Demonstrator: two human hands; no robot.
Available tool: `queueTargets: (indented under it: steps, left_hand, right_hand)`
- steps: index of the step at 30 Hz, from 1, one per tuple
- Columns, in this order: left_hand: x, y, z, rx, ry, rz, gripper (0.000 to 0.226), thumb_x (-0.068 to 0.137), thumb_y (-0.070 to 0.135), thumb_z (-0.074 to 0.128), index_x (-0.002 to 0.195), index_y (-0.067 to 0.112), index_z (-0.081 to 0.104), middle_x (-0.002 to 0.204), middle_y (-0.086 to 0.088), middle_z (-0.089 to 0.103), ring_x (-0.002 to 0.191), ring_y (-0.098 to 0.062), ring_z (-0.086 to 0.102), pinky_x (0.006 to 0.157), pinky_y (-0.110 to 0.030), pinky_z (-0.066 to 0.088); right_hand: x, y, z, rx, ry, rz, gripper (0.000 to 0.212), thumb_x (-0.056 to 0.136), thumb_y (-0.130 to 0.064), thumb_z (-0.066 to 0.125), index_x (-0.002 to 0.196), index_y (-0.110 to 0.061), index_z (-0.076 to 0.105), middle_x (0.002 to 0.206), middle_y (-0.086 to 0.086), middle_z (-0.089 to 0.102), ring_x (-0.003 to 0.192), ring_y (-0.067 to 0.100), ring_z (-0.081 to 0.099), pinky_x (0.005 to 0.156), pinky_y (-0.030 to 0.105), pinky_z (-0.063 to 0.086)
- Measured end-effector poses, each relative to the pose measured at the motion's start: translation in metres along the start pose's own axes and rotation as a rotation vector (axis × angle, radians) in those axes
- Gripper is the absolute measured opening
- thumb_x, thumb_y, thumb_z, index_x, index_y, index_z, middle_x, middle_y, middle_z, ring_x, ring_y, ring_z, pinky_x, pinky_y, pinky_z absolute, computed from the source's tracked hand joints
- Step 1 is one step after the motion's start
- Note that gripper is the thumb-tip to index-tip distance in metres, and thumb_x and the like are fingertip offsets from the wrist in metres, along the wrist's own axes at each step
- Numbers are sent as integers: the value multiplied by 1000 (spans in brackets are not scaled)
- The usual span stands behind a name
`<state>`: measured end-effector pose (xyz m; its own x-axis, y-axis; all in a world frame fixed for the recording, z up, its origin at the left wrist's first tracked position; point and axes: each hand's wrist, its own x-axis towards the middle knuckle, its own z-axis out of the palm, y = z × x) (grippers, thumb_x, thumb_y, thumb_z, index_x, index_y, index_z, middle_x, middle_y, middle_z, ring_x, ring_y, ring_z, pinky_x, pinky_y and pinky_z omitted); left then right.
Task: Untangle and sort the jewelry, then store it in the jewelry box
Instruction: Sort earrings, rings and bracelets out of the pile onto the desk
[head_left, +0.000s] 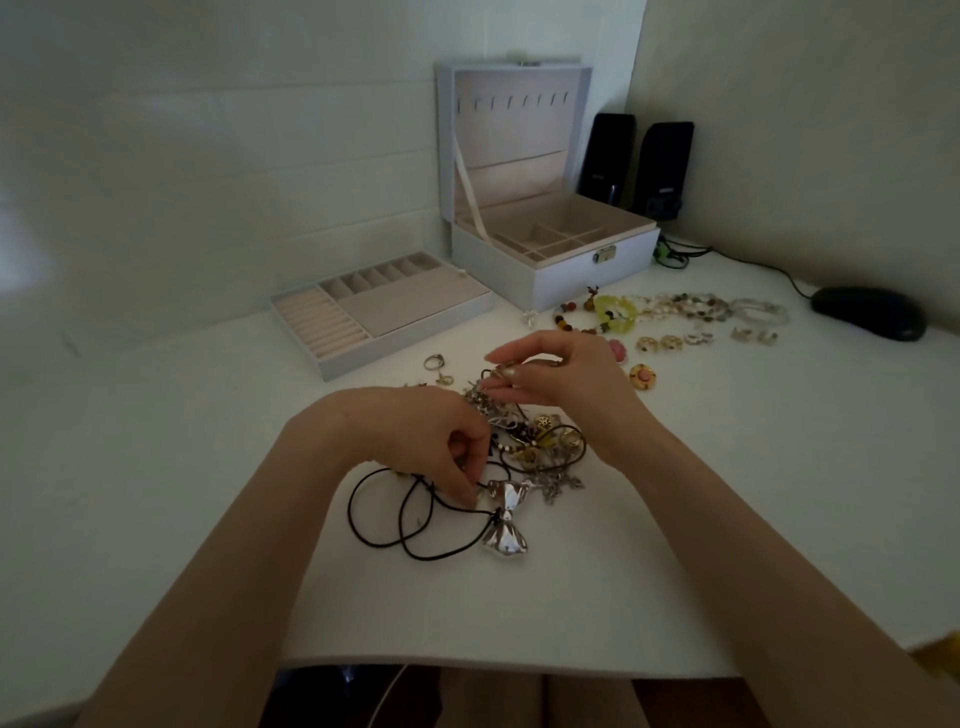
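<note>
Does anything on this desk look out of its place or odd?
The removable tray lies on the table left of the open jewelry box, not inside it. Chains and cords form one knotted heap; the left hand pinches its black cord, the right hand a piece on top. Nothing looks broken.

home desk: speakers (636, 161), mouse (867, 313), white wall.

White table (156, 467) bears jewelry box (571, 270), tray (395, 306), tangled jewelry (540, 441), bracelets (675, 306), speakers (665, 156), mouse (867, 312).

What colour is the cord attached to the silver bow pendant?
Black; the cord shows best in the head view.
</note>
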<state>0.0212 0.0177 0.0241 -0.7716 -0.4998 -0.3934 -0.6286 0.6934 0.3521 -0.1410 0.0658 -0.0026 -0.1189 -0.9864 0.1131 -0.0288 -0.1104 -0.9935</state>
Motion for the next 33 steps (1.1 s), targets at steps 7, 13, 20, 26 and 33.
queueTargets:
  steps: [7, 13, 20, 26, 33]
  left_hand:
    - [-7, -11, -8, -110, 144, 62, 9, 84, 28, 67, 81, 26, 59, 83, 11, 58, 76, -6, 51, 74, -26, 46]
    - [-1, -20, -8, -303, 317, 40, 13, 86, 12, 65, 76, 16, 57, 72, 3, 69, 65, -7, 62, 65, -26, 51]
    - [18, -7, 4, -587, 505, 120, 10, 85, 3, 64, 85, 10, 57, 82, -13, 70, 75, -21, 70, 72, -29, 58]
    - [31, 16, 3, -508, 534, 200, 11, 83, 10, 70, 85, 15, 61, 83, -4, 69, 71, -8, 69, 68, -19, 53]
    - [53, 54, 7, -344, 473, 250, 11, 81, 12, 71, 85, 21, 66, 75, 13, 66, 71, 3, 64, 72, -10, 47]
  right_hand:
    - [0, 0, -2, -2, 28, 21, 9, 82, 8, 64, 88, 1, 67, 81, 19, 70, 73, 24, 72, 68, 25, 58]
    - [-2, -5, -2, 63, 15, 74, 7, 80, 5, 68, 86, 3, 67, 85, 21, 71, 75, 25, 72, 69, 24, 57]
    - [-12, -7, -18, 3, 14, 58, 17, 79, 14, 62, 88, 0, 67, 77, 11, 66, 69, 20, 69, 69, 25, 58]
    - [-23, -9, -39, -57, 74, 37, 31, 75, 19, 60, 93, -4, 69, 74, 6, 59, 70, 20, 64, 68, 23, 56]
    - [-39, -10, -69, -187, 149, 47, 30, 69, 19, 63, 90, -2, 69, 92, 11, 69, 82, 14, 64, 64, 19, 55]
